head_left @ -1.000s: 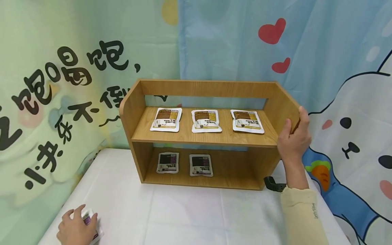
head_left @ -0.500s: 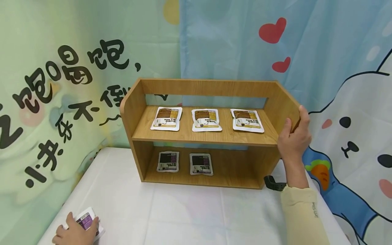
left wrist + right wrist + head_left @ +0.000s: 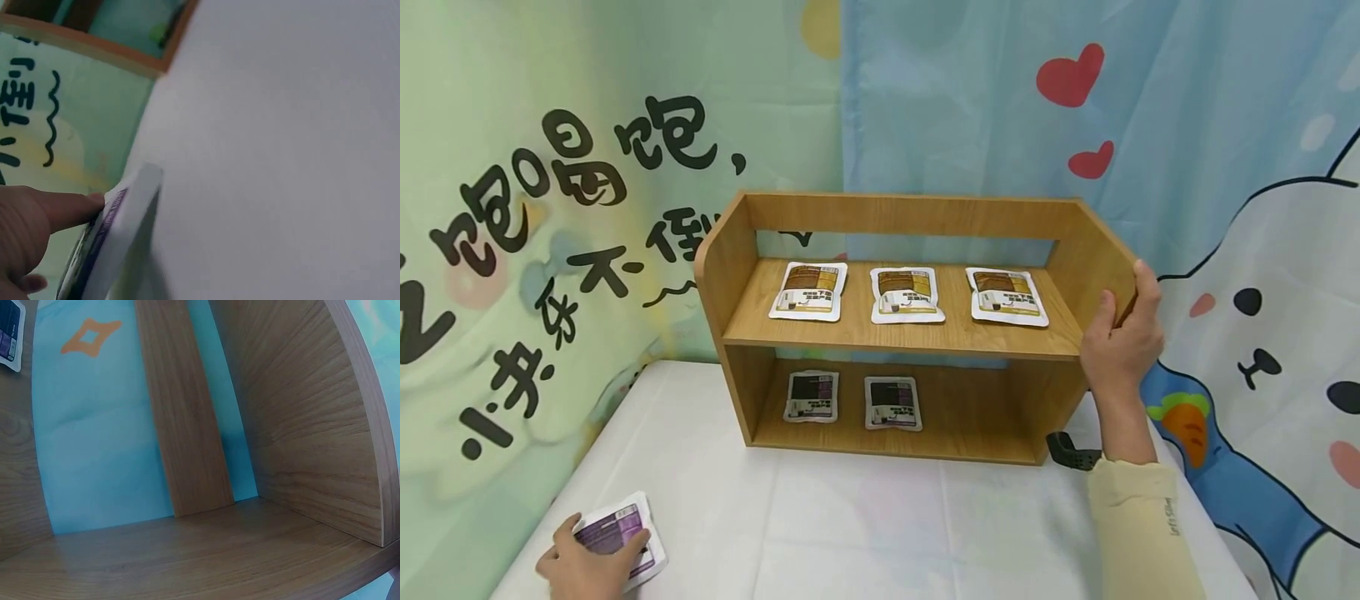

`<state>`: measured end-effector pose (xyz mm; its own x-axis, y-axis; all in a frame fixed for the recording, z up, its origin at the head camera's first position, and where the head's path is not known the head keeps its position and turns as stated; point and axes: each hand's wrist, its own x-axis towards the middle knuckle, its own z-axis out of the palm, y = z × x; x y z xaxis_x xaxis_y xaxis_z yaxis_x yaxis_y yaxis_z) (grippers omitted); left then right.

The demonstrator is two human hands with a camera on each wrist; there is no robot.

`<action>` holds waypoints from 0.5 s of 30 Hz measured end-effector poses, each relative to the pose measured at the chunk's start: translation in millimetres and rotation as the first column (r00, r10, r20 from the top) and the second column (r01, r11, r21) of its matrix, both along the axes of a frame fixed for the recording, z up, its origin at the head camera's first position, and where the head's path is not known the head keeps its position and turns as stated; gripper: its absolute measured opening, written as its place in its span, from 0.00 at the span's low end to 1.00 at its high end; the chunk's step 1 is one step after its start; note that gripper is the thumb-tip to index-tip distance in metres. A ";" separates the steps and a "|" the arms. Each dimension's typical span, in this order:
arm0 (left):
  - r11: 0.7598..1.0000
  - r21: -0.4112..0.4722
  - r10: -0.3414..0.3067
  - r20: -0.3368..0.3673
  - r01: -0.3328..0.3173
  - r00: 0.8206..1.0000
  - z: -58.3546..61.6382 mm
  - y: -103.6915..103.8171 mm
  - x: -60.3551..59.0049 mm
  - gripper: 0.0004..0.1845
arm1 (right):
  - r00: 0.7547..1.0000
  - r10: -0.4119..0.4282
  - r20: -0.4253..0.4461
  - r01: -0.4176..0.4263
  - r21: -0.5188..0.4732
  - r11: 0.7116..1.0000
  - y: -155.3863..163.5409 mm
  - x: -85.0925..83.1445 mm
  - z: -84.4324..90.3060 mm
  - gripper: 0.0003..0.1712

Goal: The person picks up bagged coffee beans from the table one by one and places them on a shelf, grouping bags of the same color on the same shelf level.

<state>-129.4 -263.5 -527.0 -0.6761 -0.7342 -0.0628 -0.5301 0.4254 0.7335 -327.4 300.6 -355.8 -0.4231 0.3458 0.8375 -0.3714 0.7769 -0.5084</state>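
Note:
In the head view, my left hand (image 3: 591, 558) holds a white pouch with a purple label (image 3: 622, 533) at the lower left, thumb across its face and fingers at its left edge. The left wrist view shows this pouch (image 3: 119, 237) tilted on edge over the white surface, one digit pressing its face. My right hand (image 3: 1123, 337) grips the front edge of the right side panel of a two-tier wooden shelf (image 3: 910, 217). From the right wrist, the shelf's boards (image 3: 300, 412) fill most of the view.
On the upper tier lie three white pouches with brown-yellow labels, the middle one (image 3: 906, 296) among them. The lower tier bears two dark-labelled pouches, left (image 3: 811, 397) and right (image 3: 892, 403). A white-covered table (image 3: 850, 525) extends in front; printed curtains (image 3: 955, 108) hang behind.
The purple-labelled pouch has come further into view, moving up and slightly right with my left hand's grip shifted on it. My right hand stays on the shelf panel.

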 end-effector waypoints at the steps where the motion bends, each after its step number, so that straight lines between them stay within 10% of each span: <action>1: 1.000 0.009 -0.011 -0.031 0.011 0.999 -0.8 1.2 -1.4 0.45 | 1.000 0.001 -0.001 -0.001 0.000 1.000 0.2 0.4 -0.7 0.22; 15: 0.935 0.155 -0.282 -0.225 0.320 0.933 -18.8 31.4 -37.5 0.28 | 1.000 -0.011 -0.010 0.011 0.019 1.000 3.1 -1.2 -1.1 0.22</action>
<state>-166.9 -232.1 -545.8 -0.8757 -0.4824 -0.0217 -0.2360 0.3883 0.8908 -328.6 303.7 -356.9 -0.4107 0.3345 0.8482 -0.3678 0.7905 -0.4898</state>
